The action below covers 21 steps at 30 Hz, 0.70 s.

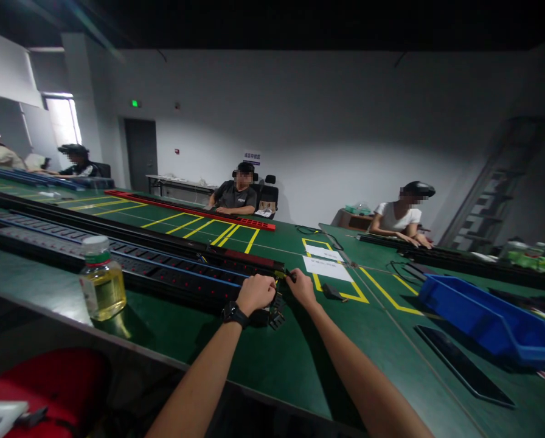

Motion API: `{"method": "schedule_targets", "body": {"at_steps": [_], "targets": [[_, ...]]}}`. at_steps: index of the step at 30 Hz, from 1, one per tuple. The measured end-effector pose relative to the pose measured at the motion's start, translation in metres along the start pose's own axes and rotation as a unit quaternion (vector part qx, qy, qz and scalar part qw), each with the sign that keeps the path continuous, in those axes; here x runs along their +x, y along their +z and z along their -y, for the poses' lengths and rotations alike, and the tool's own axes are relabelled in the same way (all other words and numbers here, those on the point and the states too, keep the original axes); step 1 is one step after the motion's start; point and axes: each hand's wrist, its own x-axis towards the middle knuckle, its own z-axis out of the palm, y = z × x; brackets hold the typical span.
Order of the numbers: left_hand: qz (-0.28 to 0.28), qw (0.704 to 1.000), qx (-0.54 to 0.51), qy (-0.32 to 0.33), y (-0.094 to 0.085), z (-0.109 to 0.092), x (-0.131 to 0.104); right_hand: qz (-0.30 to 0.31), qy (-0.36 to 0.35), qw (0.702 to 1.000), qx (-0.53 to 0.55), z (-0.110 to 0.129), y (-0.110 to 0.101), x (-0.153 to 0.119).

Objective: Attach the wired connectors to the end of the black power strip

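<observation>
Your left hand [255,293] is curled into a fist over the near end of the long black power strip [131,260], a dark rail with rows of sockets and a blue line running along it, lying across the green tabletop [272,359]; your right hand [302,287] sits just beside it, fingers pressed together pinching a small dark tool [291,275] at the strip's end. A bottle of yellow liquid [101,278] stands near the strip on your left, a blue bin [486,319] lies well apart on your right, white paper sheets [326,265] lie just beyond your hands, and other people sit at the far side.
</observation>
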Motion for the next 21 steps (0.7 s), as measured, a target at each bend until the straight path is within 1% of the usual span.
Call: {"method": "schedule_targets", "body": {"at_steps": [3,6,9,12,14,16,18,21], "targets": [[-0.002,1.0,-0.003,-0.001,0.001,0.0,0.0,0.018,-0.032,0.999,-0.013,-0.007,-0.012,-0.002],[-0.002,1.0,-0.007,-0.004,0.002,0.0,0.0,0.012,-0.027,0.999,-0.032,-0.024,-0.039,-0.005],[-0.004,1.0,-0.009,-0.006,0.002,0.0,0.0,-0.033,0.026,0.997,-0.067,-0.057,-0.07,-0.01],[-0.008,1.0,-0.01,-0.004,0.0,-0.001,0.0,-0.081,0.051,0.99,-0.1,-0.101,-0.092,-0.019],[-0.011,1.0,-0.011,-0.001,-0.002,-0.001,-0.001,-0.091,0.06,0.989,-0.104,-0.127,-0.099,-0.027],[-0.013,1.0,-0.014,0.0,-0.003,-0.001,0.0,-0.085,0.086,0.988,-0.094,-0.146,-0.103,-0.034],[-0.01,1.0,-0.017,0.001,-0.004,0.001,0.002,-0.084,0.132,0.984,-0.084,-0.157,-0.105,-0.038],[-0.001,1.0,-0.02,0.009,-0.003,0.004,0.007,-0.08,0.177,0.979,-0.067,-0.161,-0.107,-0.039]]}}
